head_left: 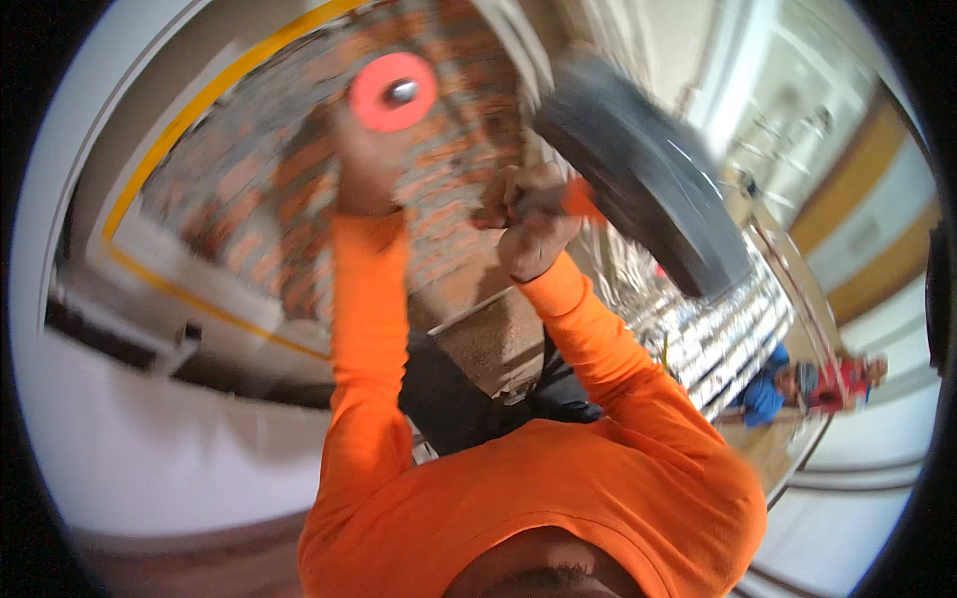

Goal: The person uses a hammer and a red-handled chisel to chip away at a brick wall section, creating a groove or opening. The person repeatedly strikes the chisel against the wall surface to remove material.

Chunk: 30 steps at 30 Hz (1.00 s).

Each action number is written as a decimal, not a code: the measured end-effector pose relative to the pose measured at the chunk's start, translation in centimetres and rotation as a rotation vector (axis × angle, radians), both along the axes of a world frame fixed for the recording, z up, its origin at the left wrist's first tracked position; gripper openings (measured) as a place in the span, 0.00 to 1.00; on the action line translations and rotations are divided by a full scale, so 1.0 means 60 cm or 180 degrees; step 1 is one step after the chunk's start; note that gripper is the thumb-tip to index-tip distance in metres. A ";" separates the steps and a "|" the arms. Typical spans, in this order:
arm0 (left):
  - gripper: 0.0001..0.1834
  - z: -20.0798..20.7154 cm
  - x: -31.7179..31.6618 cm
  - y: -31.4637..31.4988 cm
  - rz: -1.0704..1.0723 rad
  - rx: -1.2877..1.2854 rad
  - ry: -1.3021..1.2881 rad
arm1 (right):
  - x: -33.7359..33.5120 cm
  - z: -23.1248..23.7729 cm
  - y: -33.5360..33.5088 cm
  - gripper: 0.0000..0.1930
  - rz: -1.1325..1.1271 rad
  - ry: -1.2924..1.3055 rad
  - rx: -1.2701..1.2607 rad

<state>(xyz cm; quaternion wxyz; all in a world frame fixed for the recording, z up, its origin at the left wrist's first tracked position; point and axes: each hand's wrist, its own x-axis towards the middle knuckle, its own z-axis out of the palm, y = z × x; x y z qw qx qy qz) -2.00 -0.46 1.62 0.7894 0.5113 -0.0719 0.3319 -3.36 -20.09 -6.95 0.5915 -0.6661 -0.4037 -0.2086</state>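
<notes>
My left hand (371, 169) is closed round a chisel, held against the exposed brickwork. The chisel's round red hand guard (365, 98) covers part of the hand, with the bright metal striking end (402, 92) showing in its middle. The chisel's blade and tip are hidden. My right hand (536, 224) grips the short orange and black handle of a club hammer. Its heavy dark head (643, 169) is raised to the right of the chisel, close to the camera and smeared by motion. The two tools are apart.
Rough brickwork (239, 199) fills the area ahead, bordered at left by a yellow strip (164, 149). Shiny silvery ribbed material (738, 324) lies to the right. Beyond it, people in blue (766, 392) and red (852, 384) clothing appear.
</notes>
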 end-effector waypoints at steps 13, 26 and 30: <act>0.11 -0.002 0.054 -0.021 -0.0548 -0.1839 -0.0572 | -0.057 0.057 -0.080 0.29 0.0482 -0.0067 0.1584; 0.13 -0.019 0.053 0.016 0.0557 0.1292 -0.0732 | 0.015 0.018 -0.010 0.21 -0.0095 0.1086 -0.0215; 0.12 -0.010 0.051 0.077 -0.0005 0.0304 -0.0106 | 0.001 0.010 -0.025 0.27 0.0079 0.0947 0.0152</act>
